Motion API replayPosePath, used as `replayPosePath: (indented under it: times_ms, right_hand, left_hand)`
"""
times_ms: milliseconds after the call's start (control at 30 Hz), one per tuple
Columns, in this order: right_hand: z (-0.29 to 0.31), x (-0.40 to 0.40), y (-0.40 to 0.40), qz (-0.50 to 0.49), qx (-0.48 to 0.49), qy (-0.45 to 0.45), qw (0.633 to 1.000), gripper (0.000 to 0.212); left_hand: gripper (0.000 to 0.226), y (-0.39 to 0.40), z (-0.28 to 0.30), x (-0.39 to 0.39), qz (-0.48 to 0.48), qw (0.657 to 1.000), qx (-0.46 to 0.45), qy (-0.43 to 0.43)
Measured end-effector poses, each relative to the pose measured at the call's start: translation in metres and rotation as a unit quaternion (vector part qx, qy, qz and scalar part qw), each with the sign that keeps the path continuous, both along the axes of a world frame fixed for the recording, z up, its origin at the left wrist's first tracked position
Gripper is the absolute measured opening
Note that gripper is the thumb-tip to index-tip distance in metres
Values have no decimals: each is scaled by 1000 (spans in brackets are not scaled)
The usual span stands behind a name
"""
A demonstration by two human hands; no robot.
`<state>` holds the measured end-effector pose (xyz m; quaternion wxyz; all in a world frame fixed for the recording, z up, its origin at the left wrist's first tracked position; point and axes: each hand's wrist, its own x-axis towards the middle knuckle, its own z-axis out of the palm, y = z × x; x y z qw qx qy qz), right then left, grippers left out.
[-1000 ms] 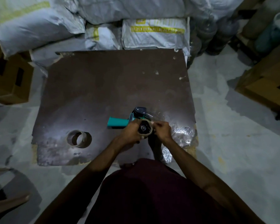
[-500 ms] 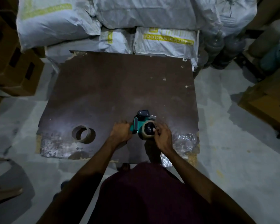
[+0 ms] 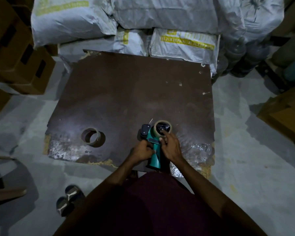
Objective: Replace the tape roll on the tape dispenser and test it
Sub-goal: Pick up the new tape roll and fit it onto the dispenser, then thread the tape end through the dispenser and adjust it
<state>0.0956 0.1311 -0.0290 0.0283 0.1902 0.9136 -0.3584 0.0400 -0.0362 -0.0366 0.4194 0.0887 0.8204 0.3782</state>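
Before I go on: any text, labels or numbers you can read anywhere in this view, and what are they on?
"24 X 10": partly legible in the yellow band on the white sack behind the board; the rest is too blurred.
Yellow print on the upper left sack: blurred, unreadable.
Tape dispenser, tape roll, cardboard boxes: no readable text.

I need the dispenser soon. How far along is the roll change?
Done, it seems: a bare cardboard core lies aside on the board, and a tape roll sits on the teal dispenser. In hand: left hand grips the handle, right hand touches the roll. Left: threading and testing; no pulled tape shows.
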Motion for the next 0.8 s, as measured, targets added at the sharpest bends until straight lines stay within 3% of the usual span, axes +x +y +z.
replayPosePath:
  times_ms: [133, 233, 300, 400, 533, 667, 800]
  right_hand:
    - [0, 4, -3, 26, 9, -2, 1000, 48]
    - [0, 9, -4, 55, 28, -13, 998, 51]
    - [1, 10, -6, 57, 30, -27, 998, 56]
    - [3, 13, -11, 64, 29, -46, 997, 70]
    - [2, 15, -18, 70, 45, -75, 994, 92]
    - [2, 14, -25, 52, 32, -115, 991, 104]
    - [5, 14, -30, 62, -17, -94, 993, 99]
  left_hand:
    - [25, -9, -11, -1, 123, 988, 65, -69]
    - [27, -19, -13, -12, 236, 969, 69, 20]
    - [29, -21, -1, -17, 262, 959, 65, 91]
    - [25, -15, 21, -19, 185, 957, 24, 224]
    - [47, 8, 38, -26, -9, 938, -73, 340]
    - [66, 26, 32, -38, -122, 938, -136, 293]
    - [69, 31, 28, -37, -101, 952, -113, 266]
